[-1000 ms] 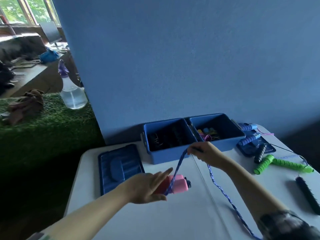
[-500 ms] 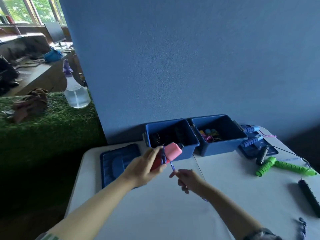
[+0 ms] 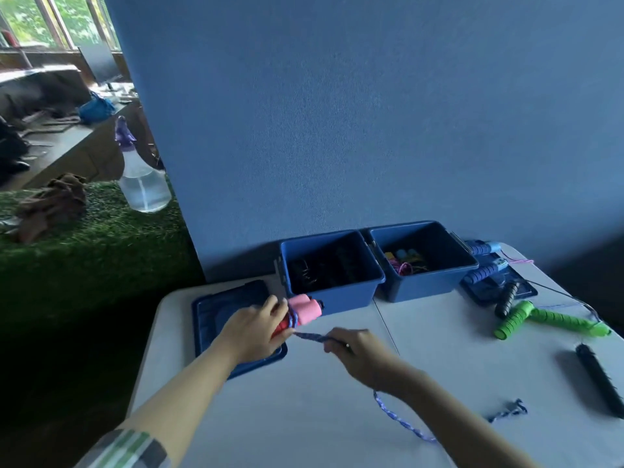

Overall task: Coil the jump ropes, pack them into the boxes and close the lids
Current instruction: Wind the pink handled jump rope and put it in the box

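Note:
My left hand (image 3: 253, 329) grips the pink jump rope handles (image 3: 305, 309) just in front of the left blue box (image 3: 332, 268). A few turns of blue braided rope (image 3: 312, 337) wrap the handles. My right hand (image 3: 358, 349) pinches that rope a short way to the right and holds it taut. The rest of the rope trails down over the white table (image 3: 304, 417) toward me. The right blue box (image 3: 422, 261) holds coiled colourful ropes. Both boxes are open.
A blue lid (image 3: 216, 315) lies left of the boxes under my left hand; a second lid (image 3: 499, 285) lies right with blue-handled ropes on it. Green handles (image 3: 547, 320) and black handles (image 3: 597, 376) lie at right. The table edge runs close on the left.
My left hand has lowered the pink handles toward the table in front of the left box. My right hand has shifted right along the rope, pulling it taut sideways.

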Demonstrator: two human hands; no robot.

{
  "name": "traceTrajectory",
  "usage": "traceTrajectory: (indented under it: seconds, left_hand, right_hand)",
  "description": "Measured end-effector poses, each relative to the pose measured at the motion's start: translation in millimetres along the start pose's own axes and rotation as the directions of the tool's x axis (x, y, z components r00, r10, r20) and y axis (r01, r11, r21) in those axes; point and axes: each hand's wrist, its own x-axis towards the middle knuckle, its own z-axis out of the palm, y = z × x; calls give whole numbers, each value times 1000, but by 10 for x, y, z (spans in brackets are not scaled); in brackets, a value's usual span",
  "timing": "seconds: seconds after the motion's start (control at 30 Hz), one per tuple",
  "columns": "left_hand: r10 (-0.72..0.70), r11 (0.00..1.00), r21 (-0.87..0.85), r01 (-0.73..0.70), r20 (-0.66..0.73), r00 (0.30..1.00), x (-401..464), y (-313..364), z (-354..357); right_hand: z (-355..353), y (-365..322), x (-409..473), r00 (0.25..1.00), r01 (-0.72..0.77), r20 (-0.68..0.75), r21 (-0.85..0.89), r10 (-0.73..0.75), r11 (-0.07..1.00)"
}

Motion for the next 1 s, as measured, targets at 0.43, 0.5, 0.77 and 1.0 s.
traceTrajectory:
  seconds: [0.43, 0.5, 0.77, 1.0]
  left_hand:
    - [383, 877, -269, -399, -113, 917, -105, 675, -208]
    - [389, 861, -283, -423, -172, 905, -103, 648, -236]
    - [105, 835, -511, -206, -219, 970, 28, 623, -413]
    - [-261, 813, -568, 127, -161, 952, 156, 785, -391]
  right_hand:
    - [-384, 323, 200, 992, -100, 106, 251, 76, 963]
    - [-385, 387, 183, 989, -128, 120, 364, 89, 923]
    - [-129, 583, 214, 943, -273, 119, 812, 311, 517]
    - [334, 210, 162, 923, -333, 177, 812, 341, 480]
